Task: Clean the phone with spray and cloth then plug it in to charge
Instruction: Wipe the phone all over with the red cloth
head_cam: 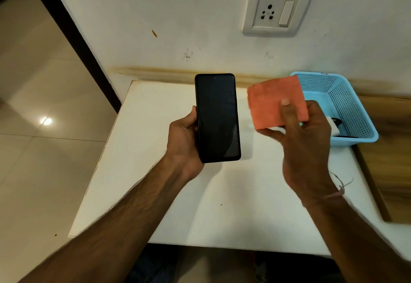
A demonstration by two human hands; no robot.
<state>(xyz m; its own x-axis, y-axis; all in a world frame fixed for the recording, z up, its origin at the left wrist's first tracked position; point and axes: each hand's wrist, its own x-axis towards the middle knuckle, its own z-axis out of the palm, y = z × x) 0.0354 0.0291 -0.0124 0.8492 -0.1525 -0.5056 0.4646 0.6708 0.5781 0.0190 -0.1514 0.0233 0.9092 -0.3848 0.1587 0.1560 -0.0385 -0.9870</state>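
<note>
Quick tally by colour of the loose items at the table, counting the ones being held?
Black: 1, phone
Orange: 1, cloth
Blue: 1, basket
White: 1, charger block, in the basket
Total: 4

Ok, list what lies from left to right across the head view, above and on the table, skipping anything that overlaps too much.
left hand → phone → orange cloth → blue basket

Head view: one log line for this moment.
left hand holds phone | right hand pinches orange cloth | cloth apart from phone | charger in blue basket
</note>
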